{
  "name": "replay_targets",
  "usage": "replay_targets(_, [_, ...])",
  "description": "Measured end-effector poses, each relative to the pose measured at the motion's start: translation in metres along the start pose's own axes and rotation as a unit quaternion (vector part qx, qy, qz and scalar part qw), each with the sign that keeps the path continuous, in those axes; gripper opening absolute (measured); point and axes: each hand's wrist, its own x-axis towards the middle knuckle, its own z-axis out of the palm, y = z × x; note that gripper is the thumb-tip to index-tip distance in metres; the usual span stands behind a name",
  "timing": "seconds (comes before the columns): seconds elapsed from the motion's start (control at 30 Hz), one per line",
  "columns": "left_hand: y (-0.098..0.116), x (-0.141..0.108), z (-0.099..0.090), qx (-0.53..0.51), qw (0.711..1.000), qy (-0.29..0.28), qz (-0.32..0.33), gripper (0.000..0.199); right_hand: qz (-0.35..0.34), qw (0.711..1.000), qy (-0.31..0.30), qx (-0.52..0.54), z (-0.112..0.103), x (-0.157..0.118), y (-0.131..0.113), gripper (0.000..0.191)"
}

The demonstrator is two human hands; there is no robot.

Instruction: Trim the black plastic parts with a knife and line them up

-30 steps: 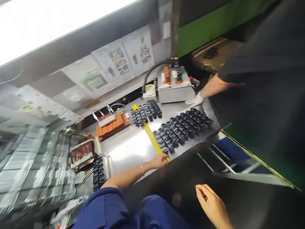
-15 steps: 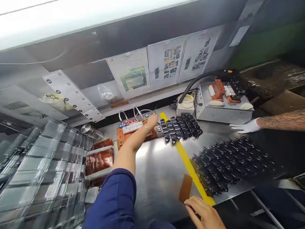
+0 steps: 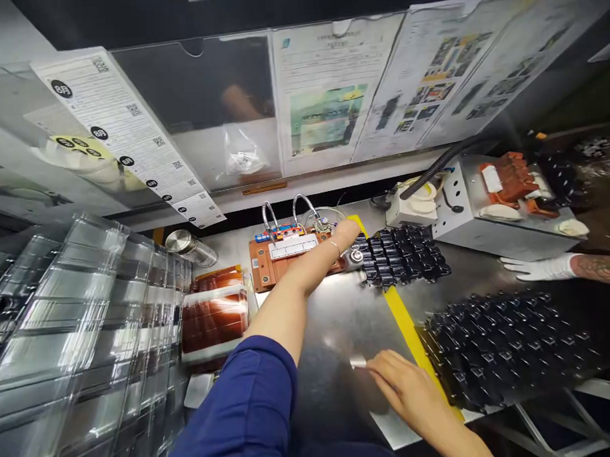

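My left hand (image 3: 346,234), with a thin bracelet at the wrist, reaches to the right end of a brown fixture block (image 3: 266,273). Its fingers point away from me and are mostly hidden, so what they touch does not show. On the fixture lies a white perforated strip (image 3: 293,247), with blue and red parts and curved metal hoses behind it. Low over the steel bench, my right hand (image 3: 403,385) pinches a thin flat film piece (image 3: 358,363), now catching the light. A round metal knob (image 3: 357,256) is just below my left hand.
Black moulded trays (image 3: 403,255) and a larger black tray (image 3: 509,348) lie right of the yellow tape (image 3: 406,325). Amber film stacks (image 3: 215,318), a lidded jar (image 3: 190,248) and clear plastic trays (image 3: 88,329) stand left. Another person's gloved hand (image 3: 539,267) rests near a grey box (image 3: 510,225).
The view has shifted closer to the bench. My left hand stays by the fixture's right end. The film in my right hand has tilted from a broad amber face to a small bright sliver.
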Motion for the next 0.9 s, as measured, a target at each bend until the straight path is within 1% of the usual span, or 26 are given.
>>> replay_targets(0.07, [0.004, -0.02, 0.002, -0.04, 0.998, -0.035, -0.017, 0.028, -0.013, 0.998, -0.049, 0.043, -0.009, 0.019, 0.001, 0.028])
replay_targets(0.1, [0.003, -0.034, 0.003, -0.067, 0.996, -0.058, -0.019, 0.026, -0.014, 0.995, -0.058, 0.074, -0.013, 0.03, 0.003, 0.027])
replay_targets(0.13, [-0.001, -0.052, 0.004, -0.099, 0.992, -0.081, -0.019, 0.027, -0.006, 0.992, -0.052, 0.111, -0.016, 0.043, 0.007, 0.026])
replay_targets(0.17, [-0.008, -0.073, 0.004, -0.136, 0.985, -0.107, -0.016, 0.031, 0.014, 0.988, -0.029, 0.154, -0.017, 0.057, 0.011, 0.025])
replay_targets(0.2, [-0.018, -0.096, 0.004, -0.178, 0.975, -0.134, -0.015, 0.039, 0.052, 0.977, 0.01, 0.208, -0.017, 0.073, 0.017, 0.023])
replay_targets(0.23, [-0.031, -0.121, 0.004, -0.222, 0.962, -0.159, -0.02, 0.049, 0.098, 0.956, 0.057, 0.269, -0.015, 0.09, 0.023, 0.023])
replay_targets(0.27, [-0.046, -0.146, 0.002, -0.265, 0.949, -0.17, -0.036, 0.064, 0.149, 0.925, 0.105, 0.332, -0.011, 0.108, 0.03, 0.025])
replay_targets(0.3, [-0.061, -0.17, 0.0, -0.304, 0.936, -0.17, -0.056, 0.081, 0.198, 0.885, 0.148, 0.395, -0.005, 0.126, 0.037, 0.029])
replay_targets(0.33, [-0.076, -0.192, -0.003, -0.359, 0.916, -0.158, -0.086, 0.093, 0.225, 0.857, 0.172, 0.43, 0.003, 0.144, 0.043, 0.033])
replay_targets(0.37, [-0.089, -0.21, -0.005, -0.409, 0.895, -0.137, -0.116, 0.099, 0.244, 0.837, 0.187, 0.453, 0.013, 0.161, 0.049, 0.037])
replay_targets(0.4, [-0.1, -0.225, -0.007, -0.474, 0.861, -0.091, -0.158, 0.095, 0.259, 0.82, 0.2, 0.47, 0.022, 0.177, 0.054, 0.041])
replay_targets(0.43, [-0.108, -0.235, -0.009, -0.543, 0.812, -0.025, -0.211, 0.083, 0.271, 0.807, 0.209, 0.481, 0.032, 0.191, 0.058, 0.043])
replay_targets(0.5, [-0.119, -0.242, -0.008, -0.616, 0.725, 0.097, -0.293, 0.053, 0.298, 0.781, 0.225, 0.501, 0.049, 0.212, 0.063, 0.044])
replay_targets(0.53, [-0.122, -0.24, -0.007, -0.626, 0.696, 0.142, -0.323, 0.042, 0.309, 0.771, 0.23, 0.507, 0.056, 0.22, 0.064, 0.043])
replay_targets(0.6, [-0.125, -0.229, -0.004, -0.61, 0.68, 0.191, -0.358, 0.027, 0.326, 0.757, 0.235, 0.515, 0.064, 0.231, 0.067, 0.04])
replay_targets(0.67, [-0.129, -0.217, -0.002, -0.596, 0.664, 0.227, -0.39, 0.019, 0.34, 0.75, 0.235, 0.516, 0.068, 0.239, 0.07, 0.036])
replay_targets(0.77, [-0.136, -0.204, -0.004, -0.573, 0.651, 0.257, -0.427, 0.022, 0.359, 0.748, 0.236, 0.506, 0.069, 0.249, 0.075, 0.028])
replay_targets(0.9, [-0.148, -0.199, -0.009, -0.548, 0.648, 0.263, -0.458, 0.029, 0.371, 0.753, 0.236, 0.49, 0.069, 0.259, 0.077, 0.019])
